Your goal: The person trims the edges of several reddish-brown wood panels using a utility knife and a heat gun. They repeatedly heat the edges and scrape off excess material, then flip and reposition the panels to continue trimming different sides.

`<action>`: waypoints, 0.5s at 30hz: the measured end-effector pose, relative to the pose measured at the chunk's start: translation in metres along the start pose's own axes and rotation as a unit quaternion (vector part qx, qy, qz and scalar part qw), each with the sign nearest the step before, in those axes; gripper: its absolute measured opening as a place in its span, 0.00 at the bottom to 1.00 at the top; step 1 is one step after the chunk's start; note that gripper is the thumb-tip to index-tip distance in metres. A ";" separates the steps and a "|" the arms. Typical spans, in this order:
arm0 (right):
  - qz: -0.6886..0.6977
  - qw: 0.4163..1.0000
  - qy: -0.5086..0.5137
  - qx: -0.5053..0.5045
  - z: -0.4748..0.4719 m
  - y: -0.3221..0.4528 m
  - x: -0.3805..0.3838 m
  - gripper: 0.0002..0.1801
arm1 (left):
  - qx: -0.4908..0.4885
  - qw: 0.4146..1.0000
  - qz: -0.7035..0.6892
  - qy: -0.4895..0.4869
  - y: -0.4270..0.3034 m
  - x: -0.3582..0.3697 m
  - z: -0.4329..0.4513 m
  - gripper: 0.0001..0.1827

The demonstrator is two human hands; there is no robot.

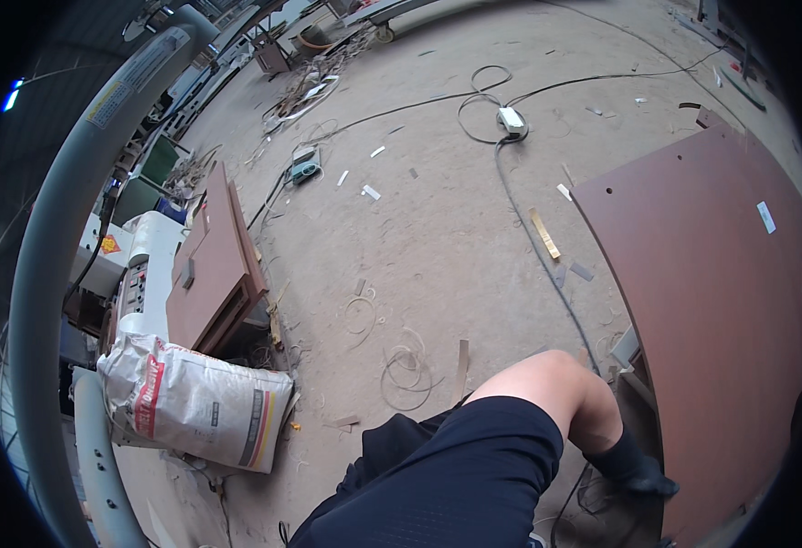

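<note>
My left hand (pixel 637 474), in a dark glove, grips the near left edge of a large reddish-brown board (pixel 709 308), fingertips over its top face. My left elbow is bent, with a navy sleeve (pixel 469 466) above it. The board has small round holes near its far edge and a pale label (pixel 766 216). At the bottom of the picture a small dark tip shows by the board's edge. It may be part of my right hand, but the rest is cut off. What supports the board underneath is mostly hidden.
A white adhesive sack (pixel 195 404) lies at left beside brown panels (pixel 219 281) and a white machine with a control panel (pixel 135 291). A thick grey pipe (pixel 51 226) curves along the left. Cables (pixel 545 253), a power strip (pixel 513 121) and edging scraps (pixel 411 373) lie on the concrete floor.
</note>
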State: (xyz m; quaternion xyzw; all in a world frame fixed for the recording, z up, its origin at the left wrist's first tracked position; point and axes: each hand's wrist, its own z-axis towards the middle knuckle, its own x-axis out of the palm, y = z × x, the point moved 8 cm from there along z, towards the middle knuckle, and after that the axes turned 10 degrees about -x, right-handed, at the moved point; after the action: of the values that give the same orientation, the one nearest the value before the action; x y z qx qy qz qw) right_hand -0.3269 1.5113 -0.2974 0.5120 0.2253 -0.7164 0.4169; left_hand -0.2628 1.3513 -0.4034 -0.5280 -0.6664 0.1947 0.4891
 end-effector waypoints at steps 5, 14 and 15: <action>0.054 0.997 0.047 -0.027 -0.032 -0.032 0.009 0.21 | -0.011 1.000 -0.004 -0.004 0.003 -0.006 -0.006 0.37; -0.062 0.992 -0.069 0.089 -0.001 -0.028 -0.016 0.29 | 0.012 0.998 -0.060 -0.018 0.021 -0.017 -0.006 0.37; -0.061 0.991 -0.085 0.084 -0.002 -0.029 -0.015 0.30 | -0.003 0.998 -0.055 -0.034 0.020 -0.018 -0.013 0.37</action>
State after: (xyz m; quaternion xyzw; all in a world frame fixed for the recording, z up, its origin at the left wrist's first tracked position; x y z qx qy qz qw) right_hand -0.3477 1.5343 -0.2879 0.4680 0.1591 -0.7975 0.3460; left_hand -0.2420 1.3390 -0.4207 -0.4849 -0.7115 0.1833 0.4744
